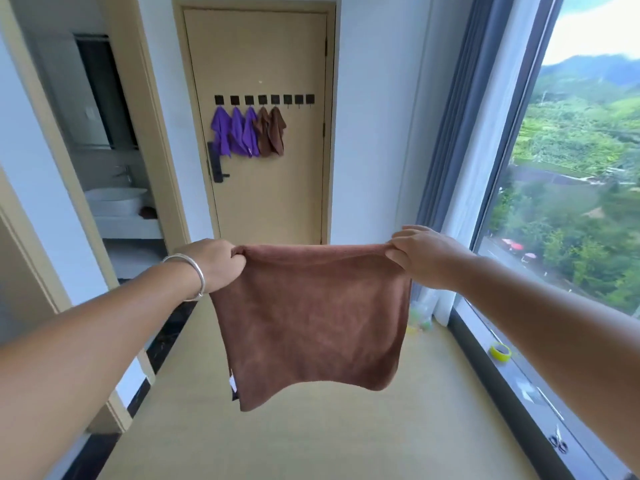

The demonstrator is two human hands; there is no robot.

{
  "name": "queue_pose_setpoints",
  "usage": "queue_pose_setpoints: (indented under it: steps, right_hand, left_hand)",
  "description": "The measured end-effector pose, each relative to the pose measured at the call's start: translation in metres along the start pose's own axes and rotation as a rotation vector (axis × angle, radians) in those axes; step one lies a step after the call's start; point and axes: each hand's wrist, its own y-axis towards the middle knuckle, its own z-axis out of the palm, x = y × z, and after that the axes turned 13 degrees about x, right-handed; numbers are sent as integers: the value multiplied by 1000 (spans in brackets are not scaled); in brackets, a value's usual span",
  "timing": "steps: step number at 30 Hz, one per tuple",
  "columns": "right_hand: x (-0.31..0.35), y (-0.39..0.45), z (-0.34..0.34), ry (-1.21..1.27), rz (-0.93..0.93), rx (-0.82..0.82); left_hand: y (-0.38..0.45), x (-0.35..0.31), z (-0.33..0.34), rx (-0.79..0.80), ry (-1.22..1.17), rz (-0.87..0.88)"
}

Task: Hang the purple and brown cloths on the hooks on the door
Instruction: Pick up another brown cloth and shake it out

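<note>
the left hand pinches one top corner of a brown cloth, fingers curled over the edge, and the right hand pinches the other top corner the same way. between the two hands the cloth hangs spread flat, its upper edge pulled nearly straight, its lower edge loose above the floor. a small tag shows at the lower corner under the left hand.

well beyond the hands, straight ahead, stands the door with a row of black hooks across it. three purple cloths hang from the hooks on the left-hand end, and two more brown cloths hang just beside them, toward the middle. the three hooks on the right-hand end are bare.

as a judgement, the task is well along: five cloths are up and at least this sixth one is left. it has to be carried to the door and caught on the next bare hook. whether other cloths wait out of view cannot be told. the hands are far from the door, so the walk across comes first.

to the right of the right hand runs a window sill with a roll of yellow tape on it.
</note>
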Motion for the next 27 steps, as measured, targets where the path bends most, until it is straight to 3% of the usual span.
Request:
queue_pose_setpoints:
  steps: [4, 9, 16, 27]
  right_hand:
    - [9, 6, -38, -61, -30, -71]
    - [20, 22, -58, -34, -9, -116]
    - [28, 53, -63, -161, -59, -144]
    - [-18, 181, -66, -94, -82, -182]
  left_hand:
    - [-3, 9, -50, -86, 23, 6]
    - [-1, 24, -79, -161, 244, 28]
    - [20, 44, -91, -127, 276, 19]
    - [128, 58, -95, -135, 291, -28]
